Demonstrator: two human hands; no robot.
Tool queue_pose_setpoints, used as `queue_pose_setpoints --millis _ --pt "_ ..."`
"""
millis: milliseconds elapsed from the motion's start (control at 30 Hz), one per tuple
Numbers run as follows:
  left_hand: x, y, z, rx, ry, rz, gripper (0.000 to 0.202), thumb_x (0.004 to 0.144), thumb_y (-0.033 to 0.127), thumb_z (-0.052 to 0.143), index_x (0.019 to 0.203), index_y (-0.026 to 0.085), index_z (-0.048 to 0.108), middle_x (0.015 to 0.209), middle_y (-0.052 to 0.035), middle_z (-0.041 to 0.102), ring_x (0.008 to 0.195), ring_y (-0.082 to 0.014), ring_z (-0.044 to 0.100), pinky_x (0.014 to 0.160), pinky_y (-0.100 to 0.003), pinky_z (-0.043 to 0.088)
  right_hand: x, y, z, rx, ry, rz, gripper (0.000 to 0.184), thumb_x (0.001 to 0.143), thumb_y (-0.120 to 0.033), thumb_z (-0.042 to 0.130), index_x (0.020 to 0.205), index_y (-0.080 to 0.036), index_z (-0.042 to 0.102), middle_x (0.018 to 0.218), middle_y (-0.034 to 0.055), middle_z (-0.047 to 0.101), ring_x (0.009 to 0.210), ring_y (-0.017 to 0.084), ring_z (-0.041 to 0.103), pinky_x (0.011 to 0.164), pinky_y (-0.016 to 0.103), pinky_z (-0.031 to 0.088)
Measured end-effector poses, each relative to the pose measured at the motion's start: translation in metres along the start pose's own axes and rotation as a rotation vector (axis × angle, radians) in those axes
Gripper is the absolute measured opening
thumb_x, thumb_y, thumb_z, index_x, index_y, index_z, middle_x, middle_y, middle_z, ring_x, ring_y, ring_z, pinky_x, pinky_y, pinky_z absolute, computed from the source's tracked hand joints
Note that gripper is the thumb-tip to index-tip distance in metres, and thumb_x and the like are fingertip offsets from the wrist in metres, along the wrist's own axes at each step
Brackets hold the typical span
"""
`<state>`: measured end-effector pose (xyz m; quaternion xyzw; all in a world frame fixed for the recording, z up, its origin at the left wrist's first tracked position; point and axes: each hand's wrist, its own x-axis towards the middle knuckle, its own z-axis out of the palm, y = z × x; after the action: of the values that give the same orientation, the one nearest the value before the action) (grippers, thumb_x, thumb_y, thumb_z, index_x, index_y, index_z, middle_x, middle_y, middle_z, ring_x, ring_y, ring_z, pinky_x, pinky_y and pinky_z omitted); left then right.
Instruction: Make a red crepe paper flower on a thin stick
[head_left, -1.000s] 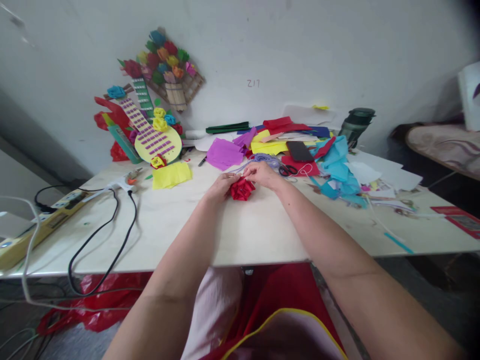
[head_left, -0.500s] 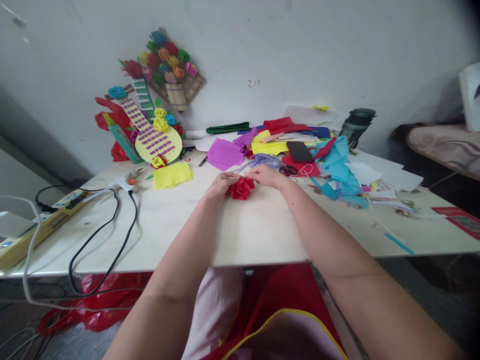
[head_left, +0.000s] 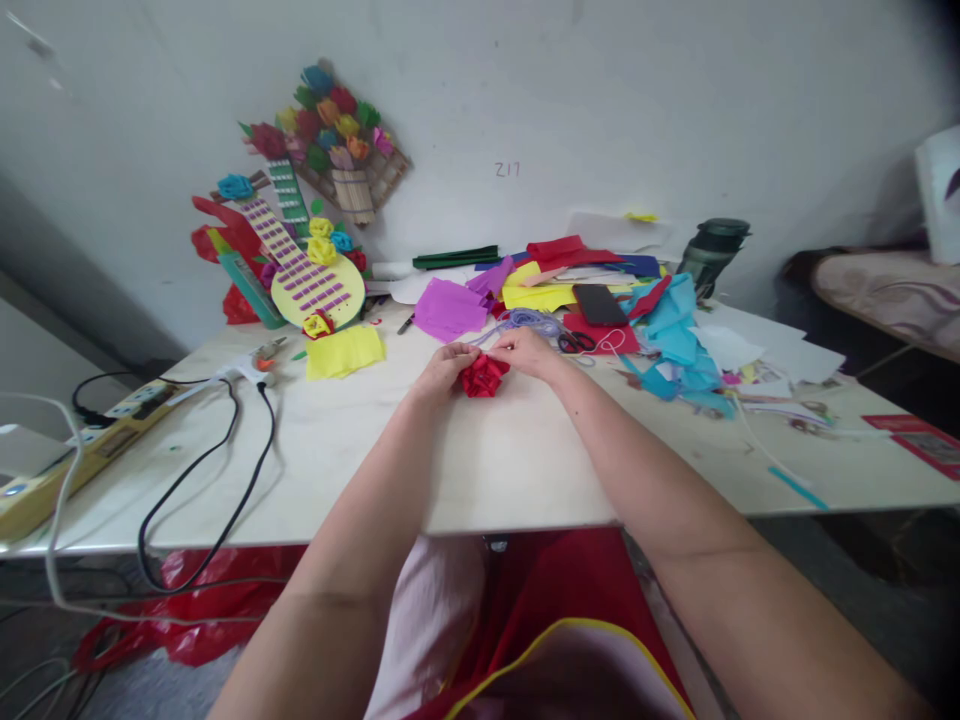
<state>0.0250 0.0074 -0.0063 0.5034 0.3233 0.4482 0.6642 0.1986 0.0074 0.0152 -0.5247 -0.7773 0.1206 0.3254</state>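
Note:
A red crepe-paper flower rests on the pale wooden table between my two hands. On its left side my left hand is closed, fingers curled against the petals. My right hand pinches the flower's top right edge with fingers pressed together. Just behind the hands lies a coil of lilac string. Black-handled scissors sit on red paper right of my right hand.
Sheets of purple, yellow, blue and red paper clutter the back of the table, with a dark phone and a dark bottle. Paper-flower crafts lean on the wall. A power strip and black cables lie left.
My right hand's fingers have shifted slightly over the top of the flower. The flower and my left hand stay in the same place.

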Motion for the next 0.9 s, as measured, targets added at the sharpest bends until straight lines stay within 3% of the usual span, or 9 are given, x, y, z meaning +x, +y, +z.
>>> queue_pose_setpoints --millis 133,300,667,833,900 --pt "0.0 -0.001 -0.001 -0.002 0.021 -0.004 0.013 0.068 0.017 0.07 0.073 0.01 0.06 0.059 -0.0028 0.061 0.05 -0.0103 0.056 0.05 -0.021 0.043 0.0 -0.005 -0.002 -0.043 -0.007 0.005 0.016 0.076 -0.027 0.061 0.08 -0.02 0.076 0.086 0.0031 0.071 0.08 0.015 0.061 0.071 0.025 0.043" --pt "0.0 0.001 -0.001 -0.018 0.034 -0.051 0.011 0.068 0.017 0.068 0.069 0.01 0.059 0.056 -0.0036 0.06 0.049 -0.0109 0.055 0.049 -0.021 0.043 -0.003 -0.012 -0.005 -0.121 0.01 -0.02 0.016 0.077 -0.026 0.061 0.082 -0.021 0.076 0.089 0.0029 0.07 0.08 0.015 0.06 0.069 0.025 0.04" --pt "0.0 0.001 -0.001 -0.073 0.045 -0.033 0.007 0.068 0.011 0.066 0.067 0.01 0.059 0.056 -0.003 0.058 0.051 -0.0107 0.055 0.052 -0.021 0.043 -0.007 -0.015 -0.008 -0.295 0.071 -0.197 0.021 0.082 -0.029 0.055 0.086 -0.023 0.075 0.095 0.0026 0.07 0.084 0.016 0.059 0.065 0.028 0.036" --pt "0.001 0.005 0.001 -0.177 0.085 -0.072 0.011 0.075 0.02 0.061 0.08 0.011 0.062 0.067 -0.0055 0.063 0.057 -0.0139 0.059 0.056 -0.024 0.047 -0.008 -0.014 -0.008 -0.319 0.086 -0.182 0.023 0.083 -0.032 0.054 0.088 -0.024 0.075 0.096 0.0014 0.07 0.082 0.015 0.059 0.062 0.028 0.033" --pt "0.0 0.008 0.0 -0.219 0.058 -0.152 0.015 0.075 0.021 0.057 0.085 0.011 0.062 0.068 -0.0068 0.064 0.057 -0.0159 0.06 0.055 -0.026 0.046 -0.008 -0.014 -0.009 -0.317 0.092 -0.179 0.024 0.083 -0.033 0.054 0.088 -0.024 0.075 0.096 0.0013 0.07 0.082 0.015 0.059 0.062 0.027 0.033"
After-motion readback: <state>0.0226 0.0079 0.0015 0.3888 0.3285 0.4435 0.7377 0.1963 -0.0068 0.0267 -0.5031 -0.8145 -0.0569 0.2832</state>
